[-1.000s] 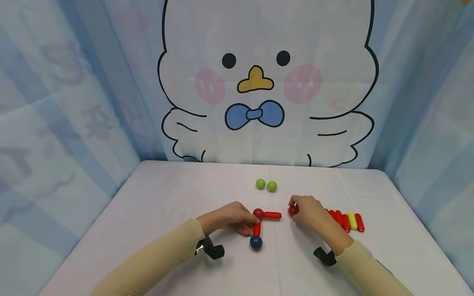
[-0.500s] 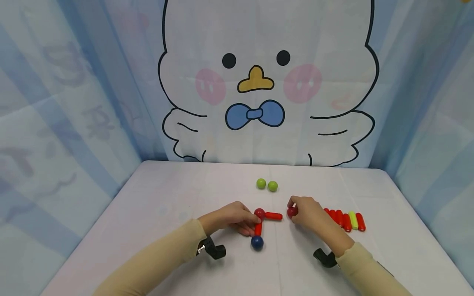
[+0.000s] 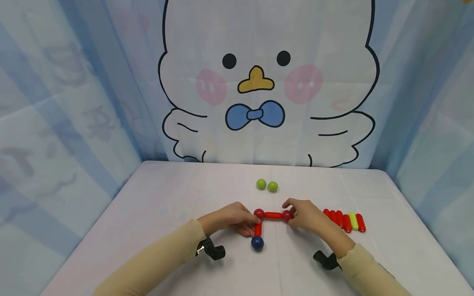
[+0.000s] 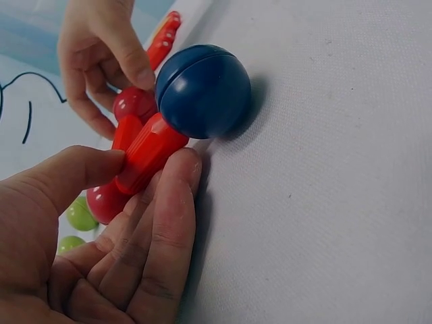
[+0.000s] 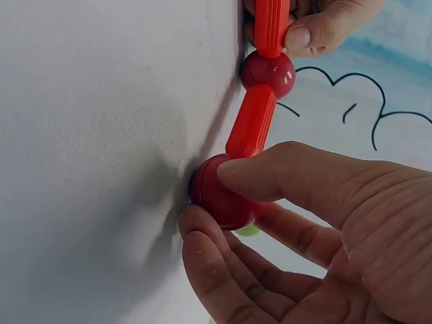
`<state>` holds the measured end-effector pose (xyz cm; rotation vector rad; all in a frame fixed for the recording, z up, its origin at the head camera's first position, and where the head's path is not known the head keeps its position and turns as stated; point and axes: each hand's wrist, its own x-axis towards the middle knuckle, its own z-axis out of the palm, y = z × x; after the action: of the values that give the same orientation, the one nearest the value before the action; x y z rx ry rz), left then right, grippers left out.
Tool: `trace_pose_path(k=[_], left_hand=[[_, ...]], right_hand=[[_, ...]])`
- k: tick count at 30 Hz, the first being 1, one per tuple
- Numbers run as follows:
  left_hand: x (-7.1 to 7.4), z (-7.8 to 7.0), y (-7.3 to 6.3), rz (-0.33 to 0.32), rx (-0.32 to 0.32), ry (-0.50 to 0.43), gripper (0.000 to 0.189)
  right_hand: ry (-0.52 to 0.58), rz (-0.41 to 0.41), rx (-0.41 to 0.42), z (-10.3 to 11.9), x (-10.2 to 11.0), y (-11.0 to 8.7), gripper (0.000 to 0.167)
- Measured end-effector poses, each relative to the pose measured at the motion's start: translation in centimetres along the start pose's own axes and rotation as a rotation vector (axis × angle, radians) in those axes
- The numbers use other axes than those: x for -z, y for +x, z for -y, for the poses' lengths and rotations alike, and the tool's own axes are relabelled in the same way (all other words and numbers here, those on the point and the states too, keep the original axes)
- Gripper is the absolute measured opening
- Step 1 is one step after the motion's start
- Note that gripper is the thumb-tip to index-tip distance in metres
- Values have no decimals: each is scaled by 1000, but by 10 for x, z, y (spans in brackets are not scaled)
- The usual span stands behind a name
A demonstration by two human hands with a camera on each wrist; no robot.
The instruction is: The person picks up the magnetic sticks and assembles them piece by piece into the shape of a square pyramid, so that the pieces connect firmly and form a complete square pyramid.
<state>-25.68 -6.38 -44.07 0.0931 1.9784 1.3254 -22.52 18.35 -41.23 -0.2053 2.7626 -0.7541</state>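
In the head view, the left hand [image 3: 237, 218] pinches a red, ridged plastic rod [image 3: 258, 230] over the white table [image 3: 237, 275], between a dark-red ball [image 3: 259, 213] and a glossy navy ball [image 3: 257, 243]. The left wrist view shows that grip beside the navy ball. In the right wrist view, the right hand [image 5: 358, 236] grips a second dark-red ball [image 5: 219, 204] against another red rod [image 5: 252, 121].

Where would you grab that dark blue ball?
I'd probably pinch the dark blue ball across its widest part, left and right, coming from the near side: it's round and uncovered there, while the red stick meets its far side.
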Motion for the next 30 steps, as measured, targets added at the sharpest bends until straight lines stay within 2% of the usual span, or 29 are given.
trace_pose_path(k=[9, 14, 18, 20, 25, 28, 30], left_hand=[[2, -1, 2, 18, 12, 6, 22], [7, -8, 1, 20, 20, 104, 29], [13, -20, -1, -18, 8, 252, 37], [13, -28, -2, -58, -15, 347, 37], [6, -45, 2, -193, -119, 594, 24], [0, -52, 5, -269, -191, 708, 19], [-4, -54, 8, -298, -232, 767, 17]], right_hand=[[-17, -9, -5, -3, 4, -4, 50], [-52, -40, -44, -9, 15, -11, 51], [-121, -87, -64, -17, 24, -15, 45], [-163, -105, -72, -22, 28, -18, 42], [-270, -115, -106, -30, 34, -24, 39], [-336, -118, -113, -33, 35, -28, 33], [-367, -119, -117, -35, 34, -29, 27]])
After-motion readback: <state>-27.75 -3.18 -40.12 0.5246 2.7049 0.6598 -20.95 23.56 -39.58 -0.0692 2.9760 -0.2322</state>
